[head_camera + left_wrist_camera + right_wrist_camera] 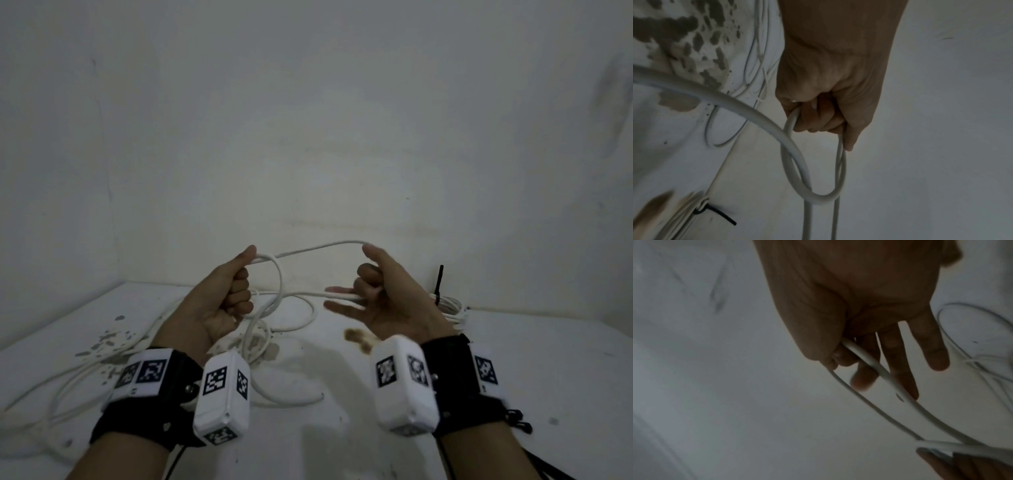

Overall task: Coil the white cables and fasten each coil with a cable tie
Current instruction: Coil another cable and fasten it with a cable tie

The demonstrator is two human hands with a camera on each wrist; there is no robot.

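left grip: left hand clenched round the white cable, thumb pressing the gathered loop.
right grip: right hand pinching the same cable at thumb and forefinger, a lower strand lying over its spread fingers.
cable position: a held span runs from left hand straight across to the right hand, above the table; slack trails down below the left hand onto loose cables.
axis: roughly level, side to side.
next move, likely: right hand carries its strand back to the left hand.
done already: tied coil with black cable tie, beyond the right hand.
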